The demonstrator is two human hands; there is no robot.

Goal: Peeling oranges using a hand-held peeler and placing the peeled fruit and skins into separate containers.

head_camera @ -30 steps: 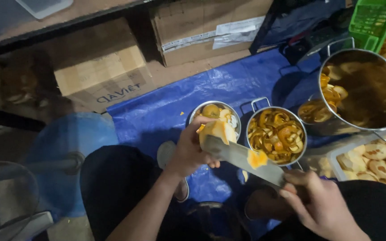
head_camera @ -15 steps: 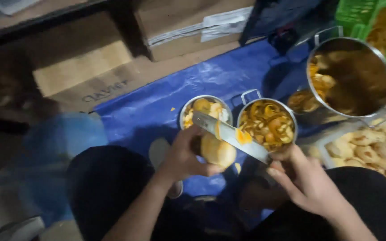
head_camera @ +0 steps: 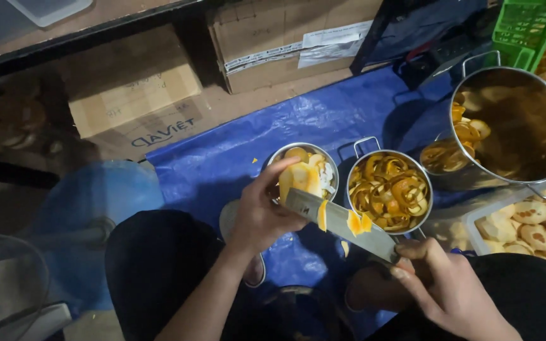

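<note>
The left hand (head_camera: 261, 218) is curled around a pale yellow piece of peeled fruit (head_camera: 303, 180), fingers pressed against it and the thumb stretched over its top, holding it just above the near edge of a small round steel pot of peeled fruit pieces (head_camera: 319, 165). The right hand (head_camera: 445, 284) is closed in a fist round the handle of a broad steel knife (head_camera: 342, 222), whose flat blade slants up and left until its tip meets the fruit. Bits of orange peel (head_camera: 355, 222) cling to the blade.

Half a second ago the fruit sat lower, under the blade and nearer the person's lap; now it has been lifted above the knife, toward the first pot, and the blade lies under it. This looks like the end of a cut, with the peel sliced off and lying on the knife.

Just right of the first pot stands a second small steel pot packed with curled orange peels (head_camera: 390, 189). Both rest on a blue plastic sheet (head_camera: 222, 164) spread over the floor. Farther right are a large steel pot of dark liquid with floating pieces (head_camera: 513, 126) and a tray of pale round fruit (head_camera: 538, 230). Brown cardboard boxes (head_camera: 137, 107) stand behind.
</note>
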